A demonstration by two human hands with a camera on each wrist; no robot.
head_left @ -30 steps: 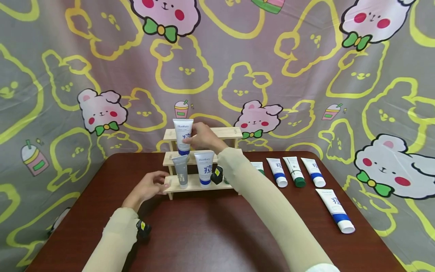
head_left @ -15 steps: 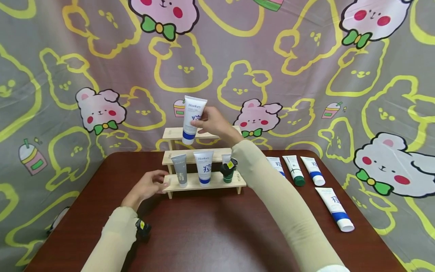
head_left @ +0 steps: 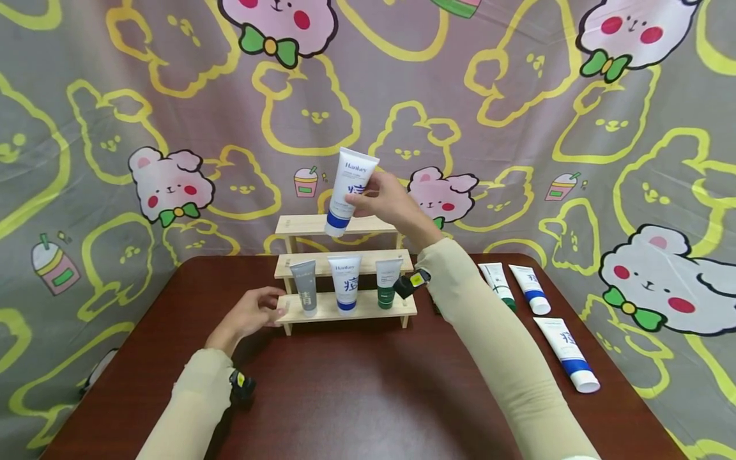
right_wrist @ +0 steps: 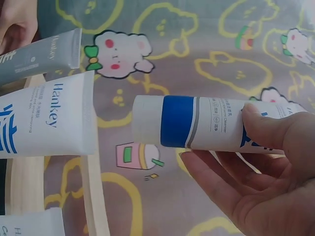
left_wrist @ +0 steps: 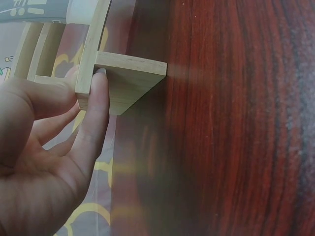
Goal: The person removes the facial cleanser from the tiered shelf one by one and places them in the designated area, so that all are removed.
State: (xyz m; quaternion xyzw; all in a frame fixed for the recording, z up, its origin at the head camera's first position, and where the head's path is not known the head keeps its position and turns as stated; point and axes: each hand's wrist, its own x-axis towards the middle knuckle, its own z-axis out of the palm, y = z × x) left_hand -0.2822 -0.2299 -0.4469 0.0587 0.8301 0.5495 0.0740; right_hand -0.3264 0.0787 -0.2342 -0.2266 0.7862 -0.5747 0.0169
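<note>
My right hand [head_left: 386,199] grips a white cleanser tube [head_left: 350,191] with a blue band and white cap. It is held tilted in front of the top tier of a three-tier wooden shelf [head_left: 351,312], cap downward. With thumb and fingers my left hand [left_wrist: 59,132] pinches the left end of the shelf's bottom tier. On that tier stand a grey tube [head_left: 305,287], a white tube with a blue band [head_left: 345,284] and a white tube with a green base [head_left: 387,283], all upright on their caps.
On the right of the dark red table [head_left: 356,396] lie several tubes, among them a green-capped tube [head_left: 497,283], a blue-banded tube [head_left: 529,289] and a nearer blue-banded tube [head_left: 567,354]. My right forearm covers part of that row. A patterned curtain [head_left: 230,115] hangs behind.
My right hand has lifted the cleanser tube from near the middle tier, up and to the right, and it now tilts. My left hand keeps its place on the shelf.
</note>
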